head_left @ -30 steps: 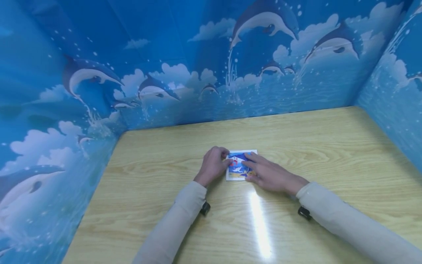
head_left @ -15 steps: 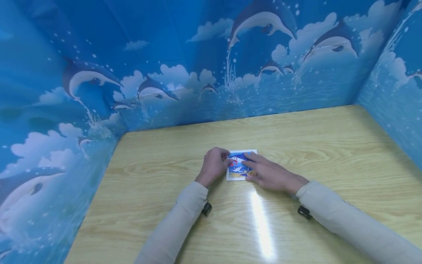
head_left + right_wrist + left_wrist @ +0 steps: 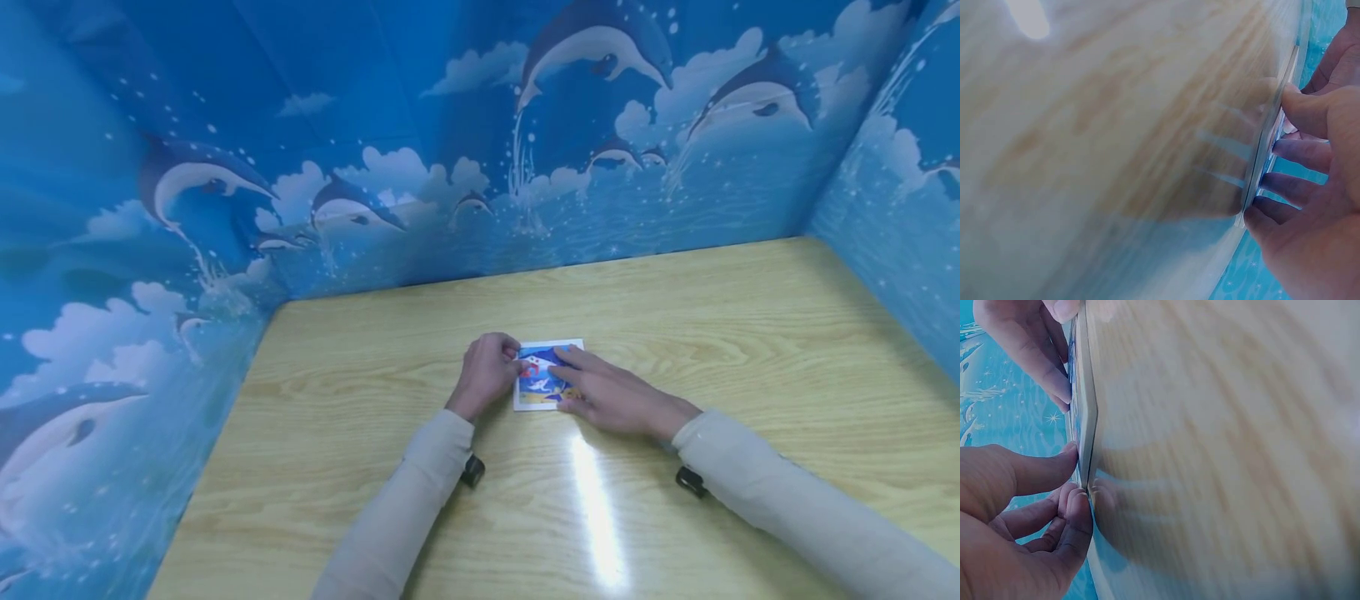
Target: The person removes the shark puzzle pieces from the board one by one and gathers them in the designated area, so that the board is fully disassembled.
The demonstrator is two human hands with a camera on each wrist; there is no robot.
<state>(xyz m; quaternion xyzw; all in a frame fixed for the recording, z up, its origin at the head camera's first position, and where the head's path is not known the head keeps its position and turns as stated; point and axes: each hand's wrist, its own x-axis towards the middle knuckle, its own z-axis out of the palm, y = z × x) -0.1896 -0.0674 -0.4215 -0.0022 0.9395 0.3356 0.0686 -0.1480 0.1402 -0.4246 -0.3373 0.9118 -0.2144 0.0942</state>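
a small square picture tile (image 3: 546, 375) lay flat on the wooden table (image 3: 750, 333), near its middle, between both hands. the left hand (image 3: 486, 372) had its fingers curled, thumb and fingertips (image 3: 1071, 506) pinching the tile's left edge. the right hand (image 3: 611, 397) lay with fingers fairly straight, pressing on the printed face and right edge (image 3: 1266, 156). the tile looked thin, stiff and light, probably with a smooth, slippery face; lying flush on the table, it seemed best taken by an edge, tipped up. no writing or brand could be read, only a blue, white and red picture.
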